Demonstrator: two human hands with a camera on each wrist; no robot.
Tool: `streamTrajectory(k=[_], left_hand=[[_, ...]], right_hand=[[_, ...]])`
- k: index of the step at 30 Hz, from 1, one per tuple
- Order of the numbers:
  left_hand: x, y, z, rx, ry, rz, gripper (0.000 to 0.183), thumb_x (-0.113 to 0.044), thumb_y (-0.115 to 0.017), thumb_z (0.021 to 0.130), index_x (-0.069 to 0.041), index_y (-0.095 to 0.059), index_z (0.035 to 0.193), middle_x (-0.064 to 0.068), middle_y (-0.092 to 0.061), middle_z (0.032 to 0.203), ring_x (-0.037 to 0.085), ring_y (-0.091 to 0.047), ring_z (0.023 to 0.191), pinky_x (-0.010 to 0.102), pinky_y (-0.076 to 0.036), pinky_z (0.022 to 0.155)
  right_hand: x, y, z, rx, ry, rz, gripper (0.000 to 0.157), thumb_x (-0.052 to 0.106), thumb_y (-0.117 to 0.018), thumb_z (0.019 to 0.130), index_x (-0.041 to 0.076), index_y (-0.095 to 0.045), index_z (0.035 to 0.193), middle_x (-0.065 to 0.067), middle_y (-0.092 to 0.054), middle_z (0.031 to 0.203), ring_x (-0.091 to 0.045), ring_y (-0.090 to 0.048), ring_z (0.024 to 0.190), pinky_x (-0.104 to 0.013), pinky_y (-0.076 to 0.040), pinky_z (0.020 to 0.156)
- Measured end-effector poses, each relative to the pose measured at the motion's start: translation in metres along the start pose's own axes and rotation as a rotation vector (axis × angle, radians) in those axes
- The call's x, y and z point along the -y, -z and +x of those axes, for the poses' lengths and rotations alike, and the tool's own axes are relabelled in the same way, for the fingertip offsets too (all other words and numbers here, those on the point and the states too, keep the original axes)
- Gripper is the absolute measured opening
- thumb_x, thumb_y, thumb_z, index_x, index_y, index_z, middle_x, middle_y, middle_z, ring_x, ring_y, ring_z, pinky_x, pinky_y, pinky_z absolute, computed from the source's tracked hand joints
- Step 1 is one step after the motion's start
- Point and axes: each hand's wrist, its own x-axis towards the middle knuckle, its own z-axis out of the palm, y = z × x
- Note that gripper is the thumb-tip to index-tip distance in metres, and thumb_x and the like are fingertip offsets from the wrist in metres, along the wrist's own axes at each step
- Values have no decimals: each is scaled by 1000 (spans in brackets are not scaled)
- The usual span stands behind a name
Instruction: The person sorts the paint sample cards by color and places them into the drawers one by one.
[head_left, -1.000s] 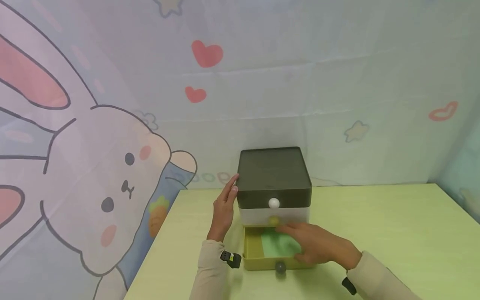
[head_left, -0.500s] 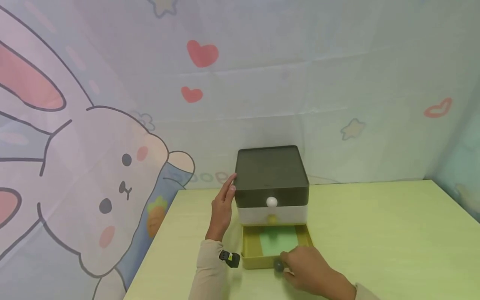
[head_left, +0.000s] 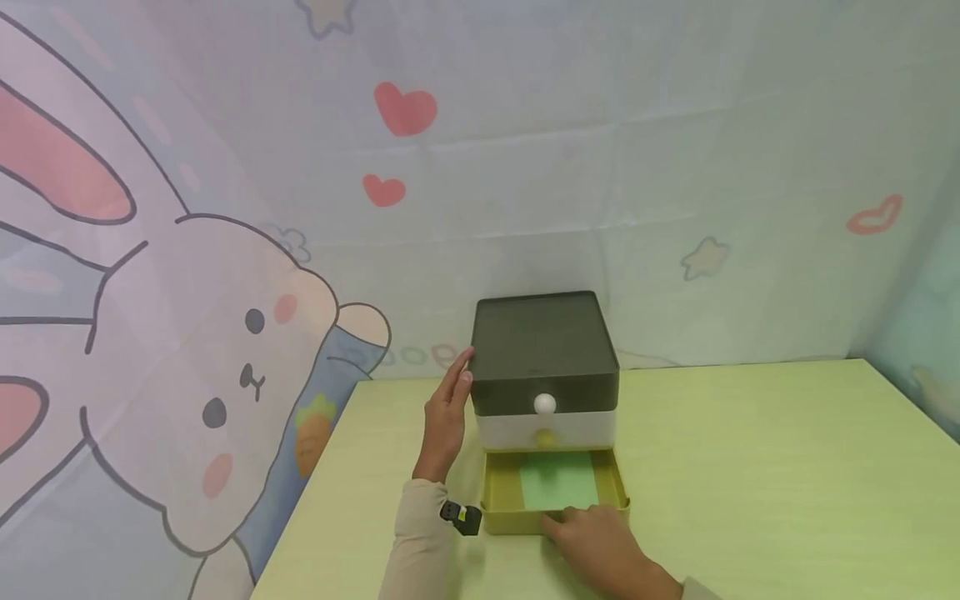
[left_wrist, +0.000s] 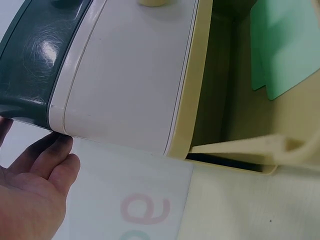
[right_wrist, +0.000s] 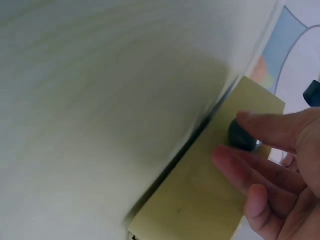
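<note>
A small desktop drawer unit with a dark green top tier and a white tier stands on the table. Its yellow bottom drawer is pulled out toward me, and pale green sheets lie inside. My left hand rests its extended fingers against the unit's left side; the left wrist view shows those fingertips at the white and green tiers. At the drawer front, my right hand pinches the dark round knob between thumb and forefinger. That knob is hidden by the hand in the head view.
A white knob and a yellow knob stick out from the upper tiers. The pale yellow-green table extends on both sides. Behind it hangs a printed cloth with a rabbit and hearts.
My right hand has come from over the open drawer down to the knob at its front and taken hold of it. My left hand stays against the unit's side.
</note>
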Motion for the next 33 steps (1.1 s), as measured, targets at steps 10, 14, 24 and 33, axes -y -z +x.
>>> streamTrajectory(k=[10,14,24,33], left_hand=[[1,-1,-1,-5,15,4,42,-53,-40,105,-49,-45,147,-7,-44,158,28,-46,145,59,-35,119],[2,-2,0,-2,17,12,42,-54,-40,105,-50,-45,146,-7,-44,158,28,-46,145,58,-36,118],[1,-1,3,-7,18,14,41,-54,-40,105,-51,-45,146,-6,-45,158,28,-48,144,58,-36,117],[0,-1,1,-16,22,20,41,-54,-41,105,-51,-46,145,-4,-47,156,27,-48,143,58,-38,117]], right_hand=[[-8,-11,6,8,-35,-18,20,15,-80,68,24,-62,73,8,-61,62,-11,-50,44,-27,-30,35],[-14,-16,12,37,-76,14,20,10,-78,72,24,-63,73,8,-62,63,-10,-51,45,-27,-29,35],[-27,-29,31,106,-177,49,20,8,-77,81,25,-68,74,7,-63,60,-8,-46,44,-27,-33,33],[-37,-43,38,60,-202,28,23,5,-77,78,24,-67,69,4,-62,57,-11,-52,47,-31,-40,37]])
